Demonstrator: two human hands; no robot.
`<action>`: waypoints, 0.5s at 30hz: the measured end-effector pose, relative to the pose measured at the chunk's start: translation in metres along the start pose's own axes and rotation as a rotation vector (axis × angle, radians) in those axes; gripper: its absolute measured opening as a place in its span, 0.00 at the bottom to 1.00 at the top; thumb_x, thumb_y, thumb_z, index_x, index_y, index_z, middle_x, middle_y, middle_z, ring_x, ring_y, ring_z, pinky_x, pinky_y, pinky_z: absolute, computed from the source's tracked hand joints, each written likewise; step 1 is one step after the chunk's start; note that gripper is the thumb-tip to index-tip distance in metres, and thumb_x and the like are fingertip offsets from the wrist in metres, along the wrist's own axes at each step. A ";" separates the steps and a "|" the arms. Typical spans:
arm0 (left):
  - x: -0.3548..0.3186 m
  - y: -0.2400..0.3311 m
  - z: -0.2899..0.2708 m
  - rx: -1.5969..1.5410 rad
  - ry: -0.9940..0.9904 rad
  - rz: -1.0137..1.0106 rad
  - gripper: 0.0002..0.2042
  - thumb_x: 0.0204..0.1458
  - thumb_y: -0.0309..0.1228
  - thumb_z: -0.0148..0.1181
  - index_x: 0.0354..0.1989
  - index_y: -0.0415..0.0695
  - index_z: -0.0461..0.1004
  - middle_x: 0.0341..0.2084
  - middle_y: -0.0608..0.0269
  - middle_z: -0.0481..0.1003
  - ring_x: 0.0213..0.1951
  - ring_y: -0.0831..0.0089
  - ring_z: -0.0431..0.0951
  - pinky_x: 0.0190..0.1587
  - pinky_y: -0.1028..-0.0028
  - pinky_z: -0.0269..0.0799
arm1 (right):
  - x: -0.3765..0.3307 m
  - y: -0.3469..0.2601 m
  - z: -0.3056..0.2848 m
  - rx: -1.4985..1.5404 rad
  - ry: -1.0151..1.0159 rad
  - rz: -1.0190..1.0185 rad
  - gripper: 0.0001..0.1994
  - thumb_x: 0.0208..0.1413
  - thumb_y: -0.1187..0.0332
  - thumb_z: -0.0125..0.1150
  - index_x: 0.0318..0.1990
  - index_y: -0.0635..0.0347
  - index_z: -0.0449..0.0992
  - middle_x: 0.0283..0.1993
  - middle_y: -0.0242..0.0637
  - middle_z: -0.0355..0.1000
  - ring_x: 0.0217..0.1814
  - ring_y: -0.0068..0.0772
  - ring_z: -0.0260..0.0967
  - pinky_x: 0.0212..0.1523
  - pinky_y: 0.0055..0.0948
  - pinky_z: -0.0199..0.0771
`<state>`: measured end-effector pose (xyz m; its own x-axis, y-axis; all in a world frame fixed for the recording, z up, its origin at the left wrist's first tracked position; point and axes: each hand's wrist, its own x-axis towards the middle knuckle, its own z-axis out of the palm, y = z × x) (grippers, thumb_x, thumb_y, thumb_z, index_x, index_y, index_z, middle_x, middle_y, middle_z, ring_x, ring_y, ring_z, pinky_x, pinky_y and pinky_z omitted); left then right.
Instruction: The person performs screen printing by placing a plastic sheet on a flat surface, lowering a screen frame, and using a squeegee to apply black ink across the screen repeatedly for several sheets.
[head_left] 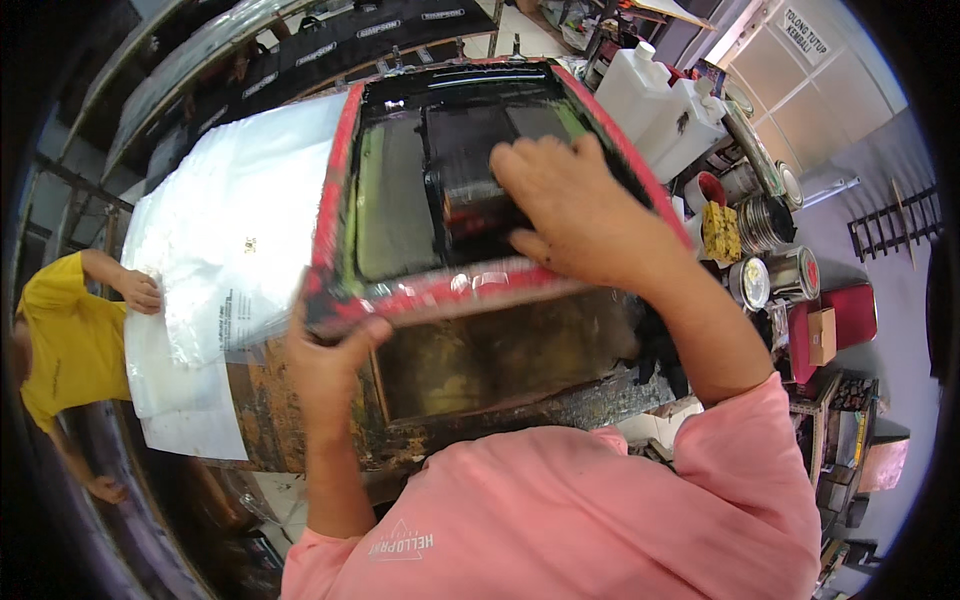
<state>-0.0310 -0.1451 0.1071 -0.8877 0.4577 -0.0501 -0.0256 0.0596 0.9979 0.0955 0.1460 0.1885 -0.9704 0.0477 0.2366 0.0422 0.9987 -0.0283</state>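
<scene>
Screen-print frame (430, 290), red-stained edges, lies flat on the ink-crusted surface (500, 370), w/ its near rail along the surface's near edge. Left hand (330, 355) pinches the frame's near-left corner, thumb on top, fingers curled under the rail. Right hand (575, 215) is closed over a dark squeegee (470, 205) that rests on the mesh, right of centre, toward the frame's near rail; fingers wrap its top, palm down.

Handling, as a judgement: frame looks stiff and fairly light, but the mesh inside is taut and thin, so likely easy to puncture or dent; better gripped by the rails or corners, not the mesh. Rails look wet w/ ink, prob. slippery and messy. Squeegee appears rigid, a full-hand hold across its top suits it.

Both hands are thus on the frame: one at the corner, one over the middle, well apart.

At the surface's left edge lies a stack of clear plastic sheets (230, 240); another person's hand (140, 292), yellow sleeve, rests on its left edge. Beyond the far-right corner stand white jugs (660, 100), and tins (770, 270) sit past the right edge.
</scene>
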 end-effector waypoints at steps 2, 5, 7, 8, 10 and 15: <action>-0.013 -0.040 -0.001 0.294 0.046 0.078 0.47 0.28 0.34 0.90 0.63 0.36 0.75 0.45 0.62 0.79 0.48 0.68 0.79 0.51 0.68 0.77 | 0.004 0.015 0.051 0.014 -0.024 0.007 0.29 0.47 0.71 0.72 0.56 0.58 0.65 0.50 0.41 0.69 0.59 0.48 0.69 0.56 0.54 0.58; -0.016 -0.081 -0.006 0.698 0.063 0.260 0.47 0.23 0.44 0.90 0.58 0.36 0.79 0.40 0.59 0.75 0.46 0.61 0.76 0.51 0.63 0.73 | 0.049 0.057 0.117 -0.115 0.146 0.089 0.26 0.47 0.73 0.71 0.54 0.57 0.67 0.49 0.39 0.70 0.57 0.45 0.70 0.56 0.57 0.58; -0.017 -0.094 -0.010 0.867 0.040 0.291 0.50 0.20 0.49 0.89 0.58 0.35 0.79 0.37 0.58 0.72 0.44 0.58 0.73 0.50 0.61 0.71 | 0.093 0.085 0.149 -0.186 0.202 0.136 0.24 0.47 0.74 0.69 0.52 0.56 0.68 0.48 0.38 0.70 0.56 0.44 0.71 0.56 0.58 0.58; -0.015 -0.098 -0.011 0.887 0.017 0.266 0.51 0.19 0.50 0.89 0.58 0.36 0.79 0.36 0.58 0.70 0.43 0.58 0.72 0.49 0.60 0.70 | 0.115 0.099 0.162 -0.218 0.209 0.148 0.22 0.48 0.75 0.68 0.51 0.55 0.68 0.47 0.37 0.70 0.56 0.43 0.71 0.56 0.58 0.58; -0.012 -0.098 -0.009 0.892 -0.009 0.246 0.50 0.18 0.50 0.89 0.56 0.36 0.80 0.34 0.59 0.67 0.40 0.60 0.69 0.45 0.61 0.68 | 0.145 0.123 0.180 -0.269 0.238 0.145 0.17 0.52 0.75 0.64 0.49 0.54 0.69 0.46 0.35 0.72 0.54 0.41 0.73 0.57 0.58 0.59; -0.012 -0.111 -0.016 0.882 0.003 0.306 0.52 0.18 0.55 0.87 0.58 0.38 0.81 0.30 0.62 0.63 0.36 0.61 0.65 0.40 0.61 0.63 | 0.164 0.122 0.199 -0.342 0.189 0.141 0.08 0.60 0.72 0.58 0.46 0.52 0.71 0.44 0.32 0.74 0.52 0.39 0.75 0.57 0.57 0.62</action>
<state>-0.0246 -0.1712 -0.0027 -0.7995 0.5622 0.2115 0.5668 0.5895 0.5755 -0.1056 0.2719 0.0310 -0.8900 0.1554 0.4287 0.2794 0.9289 0.2433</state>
